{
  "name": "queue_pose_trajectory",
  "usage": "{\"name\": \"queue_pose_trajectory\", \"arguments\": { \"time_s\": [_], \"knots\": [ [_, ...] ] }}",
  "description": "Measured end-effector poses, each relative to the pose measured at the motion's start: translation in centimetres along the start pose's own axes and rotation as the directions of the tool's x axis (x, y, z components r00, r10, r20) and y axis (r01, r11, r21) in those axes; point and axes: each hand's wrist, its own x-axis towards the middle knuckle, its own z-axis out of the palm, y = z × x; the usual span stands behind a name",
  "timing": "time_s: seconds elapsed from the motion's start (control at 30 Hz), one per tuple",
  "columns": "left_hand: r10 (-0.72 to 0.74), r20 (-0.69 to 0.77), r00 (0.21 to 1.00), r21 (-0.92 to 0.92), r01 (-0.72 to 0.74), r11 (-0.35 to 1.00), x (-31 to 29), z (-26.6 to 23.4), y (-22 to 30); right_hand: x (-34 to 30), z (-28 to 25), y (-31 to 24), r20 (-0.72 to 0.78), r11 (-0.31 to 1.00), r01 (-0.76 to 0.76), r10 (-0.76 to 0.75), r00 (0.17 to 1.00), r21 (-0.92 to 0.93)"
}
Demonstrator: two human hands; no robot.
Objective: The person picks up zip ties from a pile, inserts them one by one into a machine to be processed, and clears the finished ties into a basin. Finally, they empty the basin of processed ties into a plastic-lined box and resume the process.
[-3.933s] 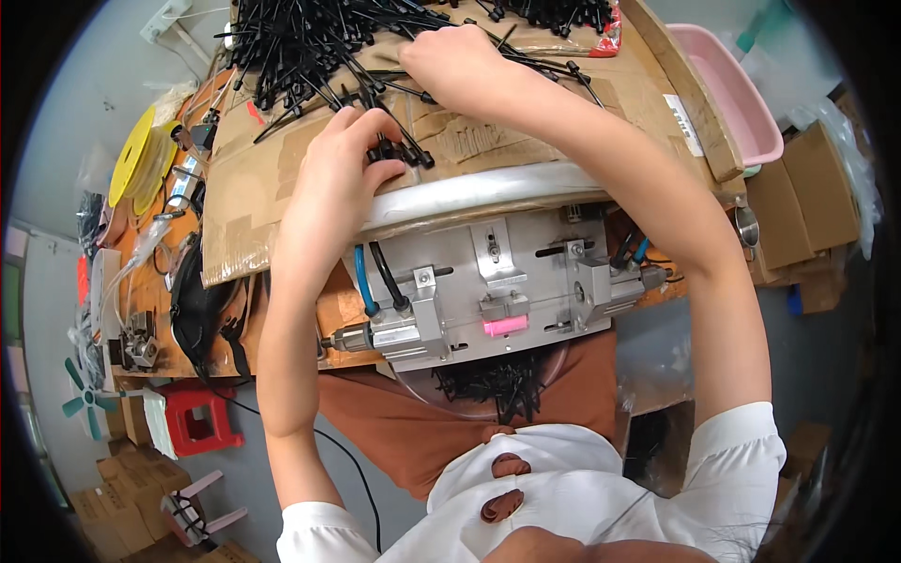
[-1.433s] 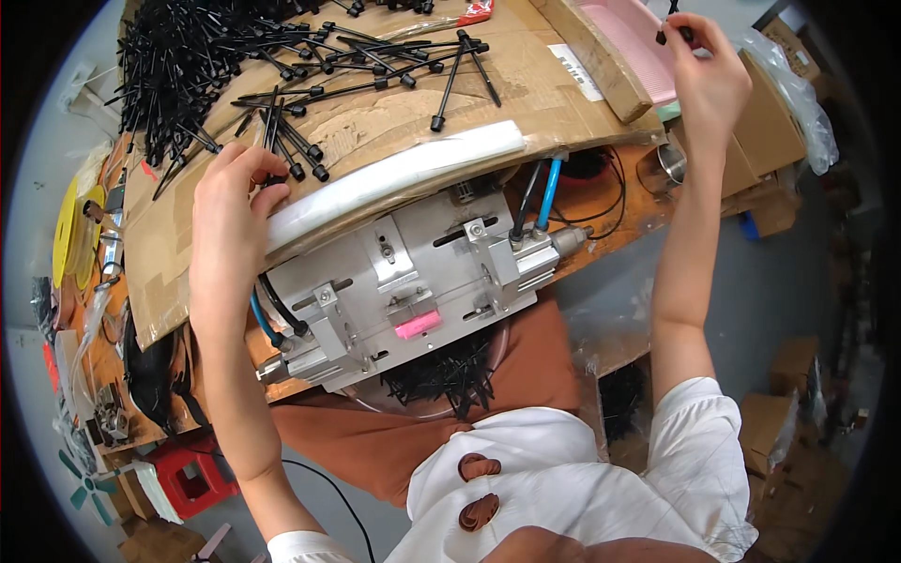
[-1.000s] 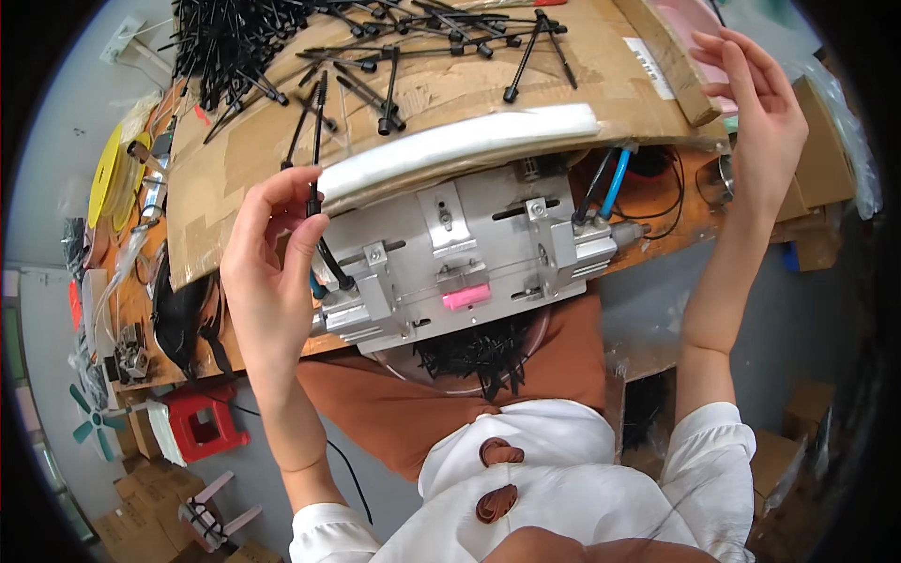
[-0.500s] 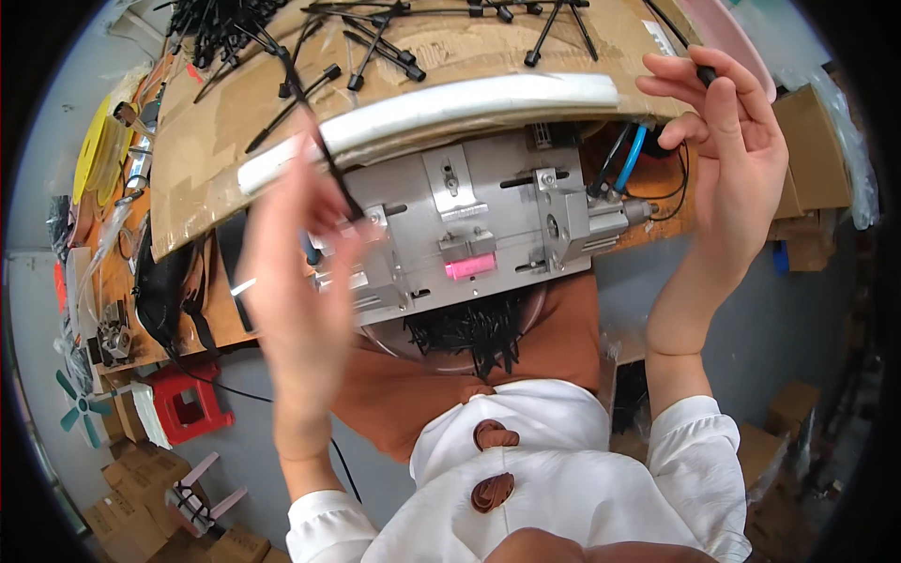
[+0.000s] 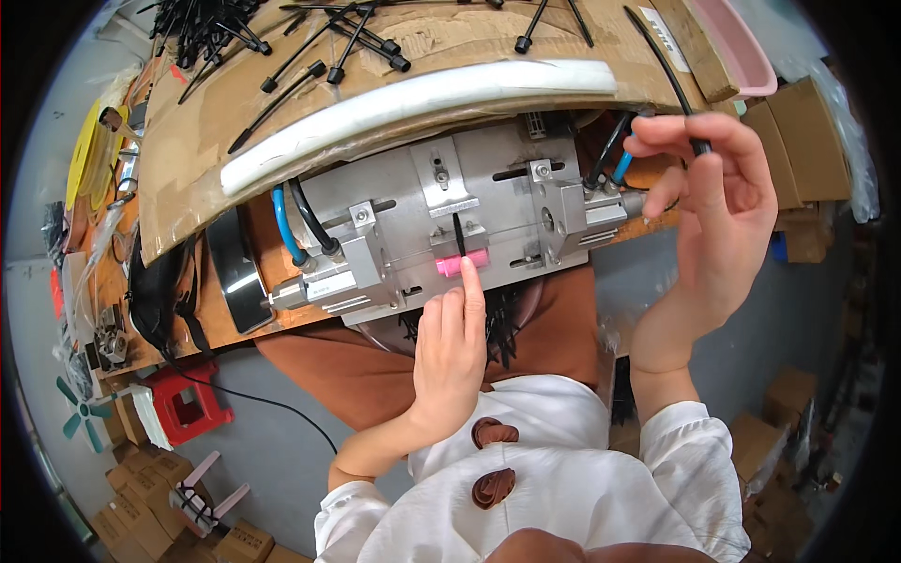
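Observation:
My left hand [image 5: 449, 352] reaches over the metal fixture [image 5: 394, 211] with the index finger stretched out and the other fingers curled. Its fingertip touches the pink block [image 5: 462, 264] at the front of the fixture, by the end of a short black strip [image 5: 459, 233]. That strip lies across the small metal block behind the pink one. Raised at the right, my right hand [image 5: 718, 197] pinches a long, thin black plastic rod [image 5: 662, 61] near its thicker end. The rod slants up and left from the fingers, over the cardboard.
Several black rods with small heads [image 5: 352, 47] lie on the cardboard [image 5: 188, 169], beside a dark pile [image 5: 206, 23]. White foam [image 5: 422, 98] lines its near edge. Blue tubing [image 5: 287, 225] joins the fixture. A phone-like black slab [image 5: 236, 272] lies left; a pink bin [image 5: 737, 47] stands right.
My left hand has swung from the upper left, where it was blurred with a black rod, down to the pink block. A black strip now lies in the fixture. The right hand dropped slightly.

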Motion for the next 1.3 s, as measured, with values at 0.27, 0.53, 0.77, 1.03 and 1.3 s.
{"name": "queue_pose_trajectory", "arguments": {
  "time_s": [0.27, 0.53, 0.77, 1.03, 1.3],
  "knots": [
    [0.034, 0.037, 0.999, -0.01, -0.034, 0.999, 0.6, -1.3, -0.6, -6.0, 2.8, 1.7, 0.104, 0.937, 0.096, -0.064, 0.993, -0.337],
    [0.264, -0.374, 0.889, 0.178, -0.21, 0.961, 16.1, -10.5, -8.1, -11.4, 7.0, 5.7, 0.406, 0.808, 0.243, -0.005, 0.914, -0.537],
    [0.206, -0.038, 0.978, -0.156, -0.21, 0.965, 17.1, -12.8, -8.1, -11.3, 7.8, 6.5, 0.4, 0.791, 0.284, -0.054, 0.915, -0.542],
    [0.085, -0.17, 0.982, -0.173, -0.115, 0.978, 10.9, -13.2, -5.7, -6.0, 5.2, 3.3, 0.549, 0.73, 0.465, -0.146, 0.823, -0.502],
    [0.061, -0.167, 0.984, -0.043, -0.069, 0.997, 0.2, -4.8, -1.7, 12.9, 3.3, 3.4, 0.598, 0.243, 0.573, 0.035, 0.801, -0.783]
  ]
}}
